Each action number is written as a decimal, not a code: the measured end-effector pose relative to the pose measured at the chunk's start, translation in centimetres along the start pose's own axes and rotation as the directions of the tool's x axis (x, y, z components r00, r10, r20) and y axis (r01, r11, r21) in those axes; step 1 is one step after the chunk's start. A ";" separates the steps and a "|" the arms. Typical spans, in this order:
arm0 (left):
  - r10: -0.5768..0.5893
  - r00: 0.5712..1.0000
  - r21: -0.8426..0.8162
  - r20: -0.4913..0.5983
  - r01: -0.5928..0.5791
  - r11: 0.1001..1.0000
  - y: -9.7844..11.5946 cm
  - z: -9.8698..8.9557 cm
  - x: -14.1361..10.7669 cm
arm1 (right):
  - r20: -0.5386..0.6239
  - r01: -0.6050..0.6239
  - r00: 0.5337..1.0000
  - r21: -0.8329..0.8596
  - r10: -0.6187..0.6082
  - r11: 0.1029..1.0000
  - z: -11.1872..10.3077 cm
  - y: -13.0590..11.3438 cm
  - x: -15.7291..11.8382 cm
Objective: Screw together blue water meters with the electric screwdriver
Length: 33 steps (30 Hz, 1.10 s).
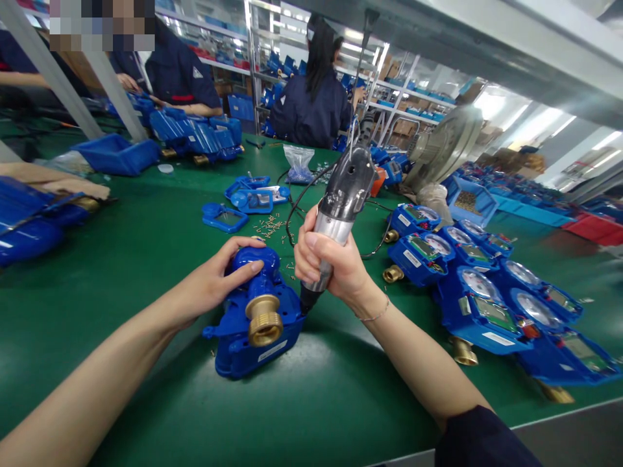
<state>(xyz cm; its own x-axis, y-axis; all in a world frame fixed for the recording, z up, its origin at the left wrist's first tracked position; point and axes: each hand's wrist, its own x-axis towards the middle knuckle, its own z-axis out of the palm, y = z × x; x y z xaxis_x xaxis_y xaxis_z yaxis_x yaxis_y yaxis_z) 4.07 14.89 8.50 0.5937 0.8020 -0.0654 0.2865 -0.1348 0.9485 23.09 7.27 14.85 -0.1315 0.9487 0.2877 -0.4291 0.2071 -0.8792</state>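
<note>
A blue water meter [228, 344] with a brass threaded end lies face down on the green table in front of me. My left hand [238, 269] is closed over its rounded blue body, thumb and fingers on either side. In my right hand [328, 253] is an electric screwdriver [343, 188], black on top and silver below, held tilted. Its dark tip meets the right corner of the meter's housing; the bit and any screw there are hidden. Loose small screws [272, 226] are scattered just behind the meter.
Blue covers [250, 199] and a plastic bag [298, 163] lie further back. Several open meters [481, 305] stand in rows at right, near a fan [445, 146] and a screw bin [470, 200]. More meters [29, 220] are at left. A cable hangs overhead; co-workers [311, 104] sit beyond.
</note>
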 end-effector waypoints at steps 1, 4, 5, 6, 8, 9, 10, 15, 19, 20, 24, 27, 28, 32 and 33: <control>-0.006 1.000 -0.005 0.002 0.006 1.000 0.0 0.0 0.0 | 0.009 -0.003 1.000 0.005 0.003 1.000 -0.1 -0.1 0.0; -0.015 1.000 -0.019 0.026 0.016 1.000 0.1 -0.3 0.0 | 0.040 -0.010 0.999 0.013 0.010 1.000 -0.3 -0.2 0.3; -0.008 0.999 -0.015 0.041 0.009 1.000 0.1 -0.6 0.0 | 0.049 -0.008 0.999 0.019 0.007 1.000 -0.4 -0.2 0.4; -0.001 0.998 -0.004 0.060 0.002 1.000 0.0 -0.9 0.0 | 0.055 -0.002 0.998 0.027 0.001 1.000 -0.5 -0.2 0.6; -0.001 0.995 0.034 0.104 -0.003 0.999 -0.1 -1.8 0.1 | 0.063 0.009 0.998 0.040 -0.011 0.999 -0.7 -0.2 0.9; -0.013 0.992 0.057 0.128 0.006 0.998 -0.2 -2.2 0.1 | 0.065 0.009 0.998 0.039 -0.012 0.999 -0.7 -0.3 1.1; -0.032 0.988 0.083 0.149 0.019 0.996 -0.2 -2.6 0.0 | 0.066 0.006 0.998 0.033 -0.009 0.999 -0.8 -0.3 1.3; -0.098 0.985 0.281 0.143 0.054 0.958 1.0 -3.2 -1.1 | 0.056 -0.023 0.998 -0.023 0.024 0.999 -1.0 -0.6 2.1; -0.113 0.991 0.575 0.070 0.053 0.817 2.0 -3.9 -3.2 | 0.062 -0.019 0.998 -0.073 0.023 0.997 -0.9 -0.5 3.0; -0.083 0.995 0.668 0.050 0.028 0.743 2.2 -4.3 -3.6 | 0.069 -0.025 0.997 -0.092 0.031 0.995 -0.8 -0.5 3.3; 0.253 0.965 0.885 0.065 -0.173 0.431 2.9 -5.4 -4.0 | 0.098 -0.073 0.991 -0.149 0.088 0.986 -0.2 -0.2 4.2; 0.381 0.867 0.708 0.322 -0.488 0.511 3.5 -4.6 -2.8 | 0.074 -0.083 0.993 -0.174 0.097 0.981 0.2 -0.3 4.7; 0.381 0.823 0.603 0.421 -0.568 0.560 3.6 -4.1 -2.2 | 0.048 -0.074 0.995 -0.186 0.084 0.980 0.2 -0.5 4.9; 0.380 0.744 0.409 0.550 -0.636 0.654 3.4 -2.4 -0.5 | -0.076 0.005 0.997 -0.249 -0.025 0.969 0.4 -2.5 5.6; 0.396 0.757 0.412 0.520 -0.628 0.660 3.2 -2.3 -0.2 | -0.101 0.027 0.993 -0.271 -0.056 0.962 0.5 -3.4 5.8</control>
<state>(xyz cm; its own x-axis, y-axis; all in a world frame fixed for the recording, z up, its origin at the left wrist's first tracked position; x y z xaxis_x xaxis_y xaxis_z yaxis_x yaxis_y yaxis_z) 3.13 15.59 12.24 0.9539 0.2510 0.1645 0.1260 -0.8324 0.5396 23.32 11.92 19.68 -0.0162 0.9548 0.2969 -0.1739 0.2897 -0.9412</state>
